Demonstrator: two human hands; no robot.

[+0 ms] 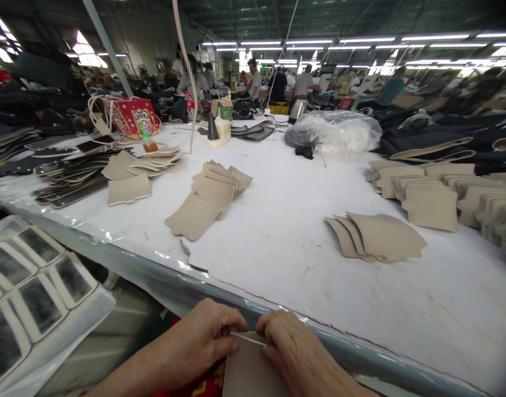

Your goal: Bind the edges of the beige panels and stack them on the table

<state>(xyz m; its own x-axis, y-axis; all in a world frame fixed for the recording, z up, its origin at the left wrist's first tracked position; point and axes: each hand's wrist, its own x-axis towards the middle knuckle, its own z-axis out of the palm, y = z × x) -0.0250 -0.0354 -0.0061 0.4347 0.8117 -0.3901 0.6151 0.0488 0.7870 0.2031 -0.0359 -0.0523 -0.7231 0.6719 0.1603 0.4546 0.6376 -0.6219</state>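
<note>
Past held beige piece (248, 366), white-stuffed bag (339, 129)

The flat beige cut piece (248, 369) sits between the left hand (203, 344) and the right hand (296, 355), just before the white worktable (286, 264). On the table a fanned beige pile (211, 201) lies at 11 o'clock, a second beige pile (377, 237) at 1 (well apart from the first), and dark flat strips (66, 176) at 10, with a red patterned bag (132, 116) behind them.

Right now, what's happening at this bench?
A person holds one beige piece at the near edge of the white table, with the left hand and right hand pinching its top edge. More beige pieces lie fanned in piles across the table, with dark strips stacked at the left. Further back, other people work.
</note>
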